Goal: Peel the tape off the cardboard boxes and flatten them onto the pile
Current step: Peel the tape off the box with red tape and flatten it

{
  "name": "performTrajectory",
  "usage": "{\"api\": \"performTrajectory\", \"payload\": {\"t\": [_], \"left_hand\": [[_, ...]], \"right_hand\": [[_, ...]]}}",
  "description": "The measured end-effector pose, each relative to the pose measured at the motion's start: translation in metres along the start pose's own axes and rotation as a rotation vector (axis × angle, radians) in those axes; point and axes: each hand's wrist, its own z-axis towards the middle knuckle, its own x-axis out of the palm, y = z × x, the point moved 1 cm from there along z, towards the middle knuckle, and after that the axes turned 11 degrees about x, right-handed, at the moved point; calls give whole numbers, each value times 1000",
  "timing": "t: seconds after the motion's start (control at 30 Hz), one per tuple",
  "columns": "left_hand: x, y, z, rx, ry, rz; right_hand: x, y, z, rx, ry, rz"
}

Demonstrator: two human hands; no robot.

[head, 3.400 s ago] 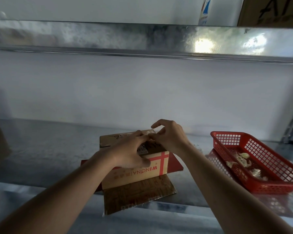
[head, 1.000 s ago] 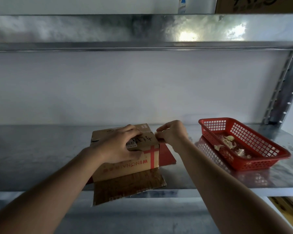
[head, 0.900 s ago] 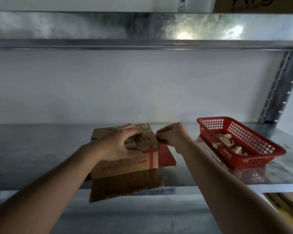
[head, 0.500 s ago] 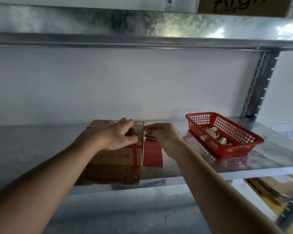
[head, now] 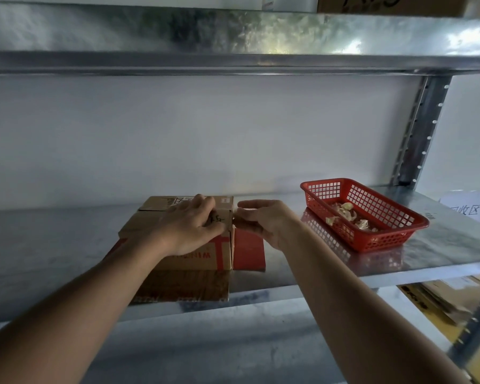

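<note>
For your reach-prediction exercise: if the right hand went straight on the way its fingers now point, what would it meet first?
The right hand points leftward at the cardboard box; its fingers would likely meet the box's right top edge first, though the gap is unclear.

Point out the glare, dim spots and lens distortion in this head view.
Head view: glare on the upper shelf; the cardboard box and both forearms sit in dim shade; wide-angle bending tilts the upright post; the lower right corner is blurred.
</note>
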Motion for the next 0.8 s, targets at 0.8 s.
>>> {"api": "performTrajectory", "payload": {"t": [0.8], "left_hand": [[15,-23,31,25,-40,117]], "right_hand": [[-7,-16,5,-348,-527,-421]]}}
